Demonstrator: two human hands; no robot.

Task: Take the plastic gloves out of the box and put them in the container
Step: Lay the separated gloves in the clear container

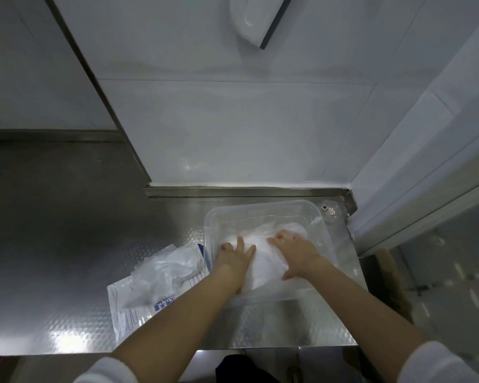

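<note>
White sleeves (105, 370) cut off at bottom edge on both sides; bare forearms run up to the tub.

Left hand (237, 255): inside the tub, fingers spread, palm laid flat on the gloves' left side. Thumb partly lost under the wad's near edge.

Right hand (293, 250): on the wad's right side, thumb stretched toward the near wall, fingertips bent down into the plastic. Pressing or gripping: cannot tell, tips are buried.

Plastic gloves (263, 262): one white, cloudy wad in the middle of the tub, between and under both hands. Single gloves not distinguishable.

Clear tub (260, 206): rectangular, see-through, stands on the steel counter (53, 244) near its back right corner. Near wall hard to trace against the metal.

Packet (138, 302): flat, white with blue print, lies on the counter just left of the tub, partly under the left forearm. Print unreadable. Crumpled clear plastic (163, 272) sits on top of it; glove or wrapper, unclear.

Small bits (328, 210) at the counter's back corner, too small to identify.

White wall fixture (249, 20), cropped by the top edge.
</note>
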